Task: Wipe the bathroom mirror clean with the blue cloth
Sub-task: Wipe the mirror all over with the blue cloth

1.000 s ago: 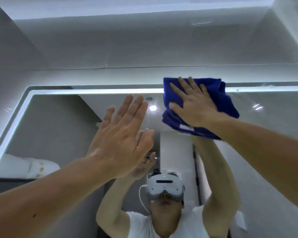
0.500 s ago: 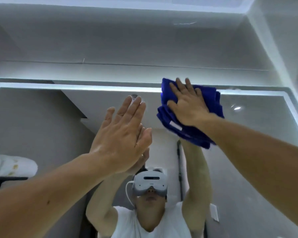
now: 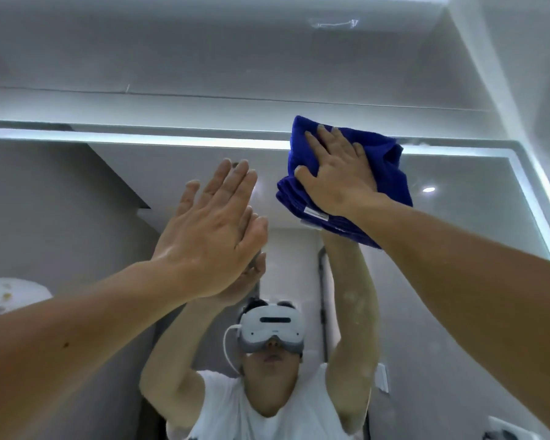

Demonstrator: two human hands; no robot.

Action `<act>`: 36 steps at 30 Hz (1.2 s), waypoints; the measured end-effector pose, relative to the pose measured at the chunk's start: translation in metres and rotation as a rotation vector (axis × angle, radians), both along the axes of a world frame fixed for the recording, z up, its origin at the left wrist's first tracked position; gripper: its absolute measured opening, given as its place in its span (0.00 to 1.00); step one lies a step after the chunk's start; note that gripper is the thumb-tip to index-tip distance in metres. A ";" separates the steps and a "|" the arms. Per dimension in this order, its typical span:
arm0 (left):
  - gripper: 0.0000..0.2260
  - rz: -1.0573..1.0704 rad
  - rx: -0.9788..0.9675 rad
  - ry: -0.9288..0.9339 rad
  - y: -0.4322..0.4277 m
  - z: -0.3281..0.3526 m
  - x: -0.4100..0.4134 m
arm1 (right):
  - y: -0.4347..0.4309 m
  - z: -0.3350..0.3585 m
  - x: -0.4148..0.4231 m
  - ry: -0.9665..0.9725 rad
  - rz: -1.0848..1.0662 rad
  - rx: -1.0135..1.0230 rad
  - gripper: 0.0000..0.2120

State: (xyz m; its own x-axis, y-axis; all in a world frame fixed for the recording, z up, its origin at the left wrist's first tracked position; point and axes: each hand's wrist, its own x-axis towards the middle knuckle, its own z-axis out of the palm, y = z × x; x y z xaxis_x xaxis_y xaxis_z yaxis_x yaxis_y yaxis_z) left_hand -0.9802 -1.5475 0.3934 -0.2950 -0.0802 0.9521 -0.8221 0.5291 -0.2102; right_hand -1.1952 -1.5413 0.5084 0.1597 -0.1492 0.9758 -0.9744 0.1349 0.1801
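Mirror [image 3: 458, 233] filled most of the view, with a lit strip [image 3: 172, 141] along its top edge. Blue cloth [image 3: 385, 166], bunched in folds, lay against the mirror's top edge, toward its right corner. My right hand [image 3: 337, 182] pressed flat on it, fingers straight and spread, pinning it to the mirror. My left hand [image 3: 210, 236], fingers straight and close together, lay open against the mirror's centre.

Right hand [image 3: 337, 179] presses blue cloth [image 3: 385, 173] on mirror [image 3: 458, 249]; left hand [image 3: 210, 236] flat beside.
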 end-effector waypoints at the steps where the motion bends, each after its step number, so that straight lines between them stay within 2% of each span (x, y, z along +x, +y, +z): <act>1: 0.30 -0.005 -0.002 -0.003 0.000 -0.004 -0.001 | -0.001 -0.011 -0.001 0.008 -0.007 -0.003 0.31; 9: 0.31 -0.059 0.032 0.034 0.003 -0.047 -0.003 | 0.003 -0.115 -0.008 0.041 -0.009 0.039 0.32; 13: 0.31 -0.091 0.066 0.024 0.003 -0.079 -0.009 | 0.007 -0.192 -0.007 0.043 0.010 0.079 0.32; 20: 0.33 -0.026 0.158 -0.035 -0.006 -0.117 -0.020 | 0.014 -0.332 -0.007 0.062 -0.042 0.113 0.33; 25: 0.32 -0.095 0.186 -0.030 -0.001 -0.133 -0.024 | 0.010 -0.399 -0.008 0.000 -0.113 0.219 0.40; 28: 0.31 -0.112 0.203 -0.055 0.006 -0.143 -0.021 | 0.009 -0.434 -0.012 0.028 -0.162 0.234 0.45; 32: 0.31 -0.091 0.195 -0.065 0.015 -0.155 -0.018 | 0.016 -0.442 -0.012 0.085 -0.129 0.243 0.42; 36: 0.31 -0.113 0.162 -0.046 0.023 -0.158 -0.018 | 0.020 -0.364 -0.009 0.194 -0.045 0.205 0.34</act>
State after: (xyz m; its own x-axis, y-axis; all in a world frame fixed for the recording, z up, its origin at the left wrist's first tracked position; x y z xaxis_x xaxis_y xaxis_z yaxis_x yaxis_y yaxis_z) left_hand -0.9982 -1.5240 0.2357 -0.3533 -0.1951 0.9149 -0.7470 0.6475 -0.1504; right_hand -1.2045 -1.5210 0.1445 0.3287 -0.3514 0.8766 -0.9130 0.1194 0.3901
